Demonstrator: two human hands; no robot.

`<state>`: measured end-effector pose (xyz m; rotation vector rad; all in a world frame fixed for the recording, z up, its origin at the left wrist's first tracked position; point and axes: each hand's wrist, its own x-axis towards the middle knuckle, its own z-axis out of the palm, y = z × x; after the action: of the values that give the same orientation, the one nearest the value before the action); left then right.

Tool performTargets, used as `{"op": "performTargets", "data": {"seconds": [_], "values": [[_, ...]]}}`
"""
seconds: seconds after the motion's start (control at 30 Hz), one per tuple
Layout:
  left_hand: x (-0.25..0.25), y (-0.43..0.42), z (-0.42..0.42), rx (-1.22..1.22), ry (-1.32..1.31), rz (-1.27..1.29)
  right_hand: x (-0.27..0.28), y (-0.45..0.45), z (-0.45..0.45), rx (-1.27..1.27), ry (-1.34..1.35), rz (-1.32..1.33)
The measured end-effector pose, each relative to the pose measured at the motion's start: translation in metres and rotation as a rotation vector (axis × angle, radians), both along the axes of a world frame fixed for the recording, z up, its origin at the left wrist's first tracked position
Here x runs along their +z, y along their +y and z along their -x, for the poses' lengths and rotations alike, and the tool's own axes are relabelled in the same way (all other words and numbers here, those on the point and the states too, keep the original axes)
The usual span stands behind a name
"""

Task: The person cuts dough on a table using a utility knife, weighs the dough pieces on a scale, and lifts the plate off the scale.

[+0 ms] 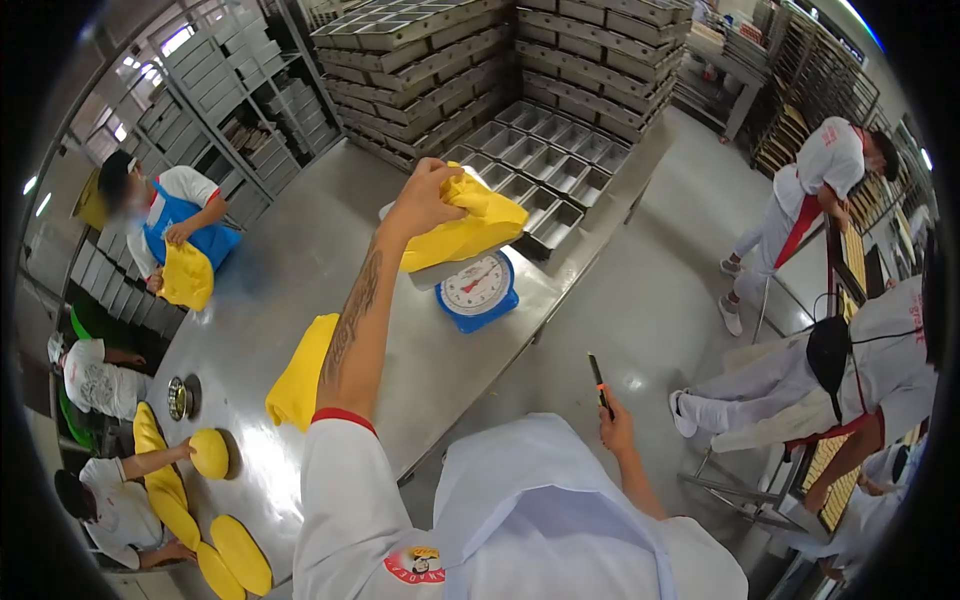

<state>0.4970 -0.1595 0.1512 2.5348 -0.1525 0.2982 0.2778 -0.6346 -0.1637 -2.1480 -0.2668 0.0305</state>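
Note:
My left hand [428, 202] is closed on the top of a lump of yellow dough [470, 228], with a fold of it pinched up between fingers and thumb. The dough rests on the pan of a blue dial scale [478, 292], whose white face points toward me. Off the table's edge on the right, my right hand [617, 425] grips a knife [599, 380] with an orange and black handle, its narrow blade pointing up and away. Another piece of yellow dough [303, 378] lies on the metal table, partly hidden behind my left forearm.
Metal loaf pans [545, 165] stand on the table behind the scale, beside tall stacks of pan sets [415, 70]. Across the steel table [300, 200], a person in a blue apron [185, 225] holds dough. Others handle dough loaves [242, 553] at lower left. More people work at right.

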Motion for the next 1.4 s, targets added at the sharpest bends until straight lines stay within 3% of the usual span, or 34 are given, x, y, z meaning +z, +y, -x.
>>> {"op": "performTargets", "data": {"seconds": [0.17,0.3,0.4,0.47,0.53,0.57,0.63,0.67,0.7,0.83,0.9,1.0,1.1,1.13,1.2,1.27,1.33,1.4], "values": [[0.001,-0.016,-0.018,-0.053,0.115,-0.398,-0.036,-0.051,0.006,-0.098,0.088,0.072],[-0.012,-0.002,-0.008,-0.065,-0.070,-0.204,-0.066,-0.075,0.004,-0.119,0.121,0.100],[-0.019,0.016,0.023,0.070,-0.232,-0.031,-0.124,-0.101,0.008,-0.122,0.152,0.094],[-0.030,0.026,0.054,0.242,-0.267,0.139,-0.132,-0.112,0.012,-0.215,0.343,-0.038],[-0.056,0.041,0.100,0.459,-0.251,0.295,-0.113,-0.117,0.020,-0.401,0.705,-0.296],[-0.084,0.054,0.124,0.559,-0.249,0.322,-0.132,-0.129,0.024,-0.407,0.753,-0.275],[-0.121,0.062,0.181,0.730,-0.192,0.259,-0.247,-0.181,0.050,-0.238,0.567,-0.017],[-0.161,0.077,0.211,0.796,-0.139,0.513,-0.283,-0.201,0.065,-0.179,0.507,0.062],[-0.179,0.075,0.245,0.790,-0.075,0.450,-0.305,-0.212,0.076,-0.151,0.480,0.108],[-0.242,0.039,0.355,1.101,-0.071,0.755,-0.300,-0.207,0.079,-0.079,0.523,0.139],[-0.271,0.023,0.395,1.219,-0.238,0.908,-0.287,-0.190,0.065,-0.076,0.566,0.118],[-0.275,0.008,0.438,1.384,-0.146,1.215,-0.265,-0.160,0.035,-0.015,0.504,0.085],[-0.352,0.035,0.479,1.291,-0.361,1.254,-0.194,-0.104,-0.017,-0.119,0.754,-0.026],[-0.352,0.034,0.482,1.315,-0.342,1.087,-0.166,-0.090,-0.026,-0.191,0.901,-0.076],[-0.335,0.031,0.479,1.346,-0.308,0.878,-0.216,-0.093,-0.030,0.001,0.522,-0.023],[-0.313,0.029,0.478,1.369,-0.289,0.919,-0.213,-0.086,-0.032,0.013,0.493,-0.027],[-0.309,0.033,0.480,1.396,-0.269,1.022,-0.143,-0.059,-0.039,-0.148,0.812,-0.077],[-0.321,0.043,0.492,1.451,-0.253,1.058,-0.135,-0.054,-0.031,-0.061,0.633,-0.078]]}}
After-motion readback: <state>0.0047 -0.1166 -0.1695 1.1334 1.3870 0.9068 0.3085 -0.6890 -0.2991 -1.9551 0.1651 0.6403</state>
